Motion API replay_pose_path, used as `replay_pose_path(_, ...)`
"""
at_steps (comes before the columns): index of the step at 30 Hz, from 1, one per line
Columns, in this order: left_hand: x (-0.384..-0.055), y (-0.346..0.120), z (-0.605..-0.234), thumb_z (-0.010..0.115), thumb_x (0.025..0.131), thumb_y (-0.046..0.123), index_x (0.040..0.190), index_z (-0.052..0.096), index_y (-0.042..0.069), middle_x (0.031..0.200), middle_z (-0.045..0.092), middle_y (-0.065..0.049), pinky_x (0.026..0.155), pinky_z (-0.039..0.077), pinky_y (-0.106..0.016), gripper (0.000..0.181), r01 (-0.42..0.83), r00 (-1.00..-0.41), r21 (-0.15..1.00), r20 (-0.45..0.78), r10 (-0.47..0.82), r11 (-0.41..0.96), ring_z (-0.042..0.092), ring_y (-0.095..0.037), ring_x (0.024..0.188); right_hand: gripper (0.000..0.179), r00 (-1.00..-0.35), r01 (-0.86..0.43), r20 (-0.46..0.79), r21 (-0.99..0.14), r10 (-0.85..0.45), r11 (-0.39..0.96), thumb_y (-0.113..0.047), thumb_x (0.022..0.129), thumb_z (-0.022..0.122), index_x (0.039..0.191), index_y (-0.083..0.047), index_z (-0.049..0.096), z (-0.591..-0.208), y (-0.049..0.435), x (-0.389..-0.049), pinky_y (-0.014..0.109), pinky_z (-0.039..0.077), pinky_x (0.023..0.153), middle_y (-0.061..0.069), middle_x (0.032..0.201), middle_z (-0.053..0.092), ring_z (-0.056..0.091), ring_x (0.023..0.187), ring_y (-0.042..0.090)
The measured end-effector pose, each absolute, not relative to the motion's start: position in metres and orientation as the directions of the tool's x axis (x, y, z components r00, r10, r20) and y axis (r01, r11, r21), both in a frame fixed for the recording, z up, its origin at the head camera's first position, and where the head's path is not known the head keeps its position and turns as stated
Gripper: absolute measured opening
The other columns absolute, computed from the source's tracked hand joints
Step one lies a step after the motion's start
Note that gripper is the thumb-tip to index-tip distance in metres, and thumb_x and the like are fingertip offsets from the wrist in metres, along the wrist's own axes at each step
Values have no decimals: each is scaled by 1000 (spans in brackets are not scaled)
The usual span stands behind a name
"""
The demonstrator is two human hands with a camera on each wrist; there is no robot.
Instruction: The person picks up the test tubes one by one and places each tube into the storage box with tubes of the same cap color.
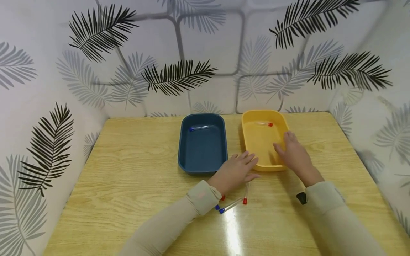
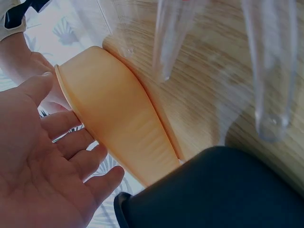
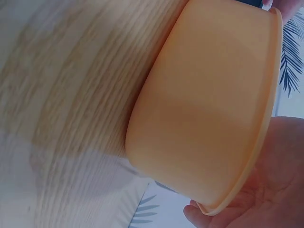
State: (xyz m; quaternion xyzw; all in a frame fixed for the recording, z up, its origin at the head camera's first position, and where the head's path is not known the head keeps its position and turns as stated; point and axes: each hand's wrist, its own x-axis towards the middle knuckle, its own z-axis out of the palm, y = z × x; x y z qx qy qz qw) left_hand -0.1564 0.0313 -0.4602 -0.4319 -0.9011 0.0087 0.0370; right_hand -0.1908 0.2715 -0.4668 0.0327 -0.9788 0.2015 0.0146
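No text, label, brand, number or sign can be read in any view.
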Motion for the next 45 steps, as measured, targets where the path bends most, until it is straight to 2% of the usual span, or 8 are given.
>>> replay_pose_path(6, -157, 23, -458, 33, 98, 50, 142, 40, 15, 144, 39, -3, 104, 33, -38, 57, 781, -619, -53, 61, 783, 622, 33, -19, 133, 71, -996, -89, 59, -380, -72, 921, -36, 97, 44, 138, 17, 21, -468, 263, -190, 61, 23, 100, 37, 142, 19, 21, 129, 51)
replay_pose_path(16, -152, 16, -460, 35, 98, 48, 141, 42, 15, 142, 42, -3, 104, 33, -38, 55, 785, -615, -37, 84, 784, 619, 35, -20, 132, 71, -994, -104, 64, -352, -87, 930, -35, 97, 46, 138, 18, 21, -465, 254, -183, 59, 23, 102, 38, 142, 19, 20, 130, 50)
replay_pose_path(27, -150, -1, -462, 42, 98, 42, 136, 47, 12, 139, 45, -5, 108, 26, -37, 49, 795, -607, 72, 120, 786, 603, 37, -20, 131, 70, -992, -120, 77, -357, -99, 926, -34, 96, 47, 137, 18, 23, -468, 240, -181, 56, 24, 103, 37, 142, 22, 22, 130, 48)
replay_pose_path(31, -152, -3, -465, 41, 98, 44, 139, 42, 10, 142, 42, -6, 109, 24, -38, 54, 813, -581, 53, 117, 805, 579, 34, -20, 133, 73, -994, -106, 55, -358, -92, 928, -37, 97, 46, 139, 17, 21, -466, 241, -181, 56, 21, 104, 36, 143, 18, 18, 132, 48)
replay_pose_path(36, -155, -8, -472, 33, 98, 48, 145, 32, 8, 148, 32, -8, 110, 21, -38, 61, 826, -559, -6, 116, 821, 563, 25, -21, 137, 77, -995, -99, 36, -424, -92, 900, -43, 97, 43, 142, 14, 16, -465, 245, -182, 58, 19, 104, 35, 145, 13, 13, 134, 47)
replay_pose_path(41, -155, -28, -464, 28, 98, 51, 148, 20, 7, 153, 18, -9, 112, 14, -38, 67, 790, -608, 20, 152, 779, 613, 10, -20, 140, 74, -991, -125, 98, -465, -89, 876, -43, 97, 41, 144, 10, 17, -466, 246, -177, 57, 17, 105, 30, 148, 13, 11, 137, 42)
replay_pose_path(43, -157, -41, -459, 27, 98, 53, 149, 14, 8, 154, 12, -8, 112, 11, -39, 70, 755, -650, 29, 158, 743, 655, 5, -20, 141, 69, -982, -156, 166, -465, -87, 871, -40, 98, 42, 143, 8, 23, -465, 245, -173, 56, 20, 105, 28, 147, 21, 16, 136, 40)
replay_pose_path(45, -159, -56, -456, 29, 96, 57, 150, 11, 8, 155, 7, -8, 112, 11, -41, 75, 711, -697, 39, 169, 697, 702, 2, -22, 141, 59, -960, -214, 262, -454, -100, 865, -34, 97, 47, 140, 6, 35, -462, 242, -168, 55, 28, 102, 25, 142, 34, 29, 132, 39)
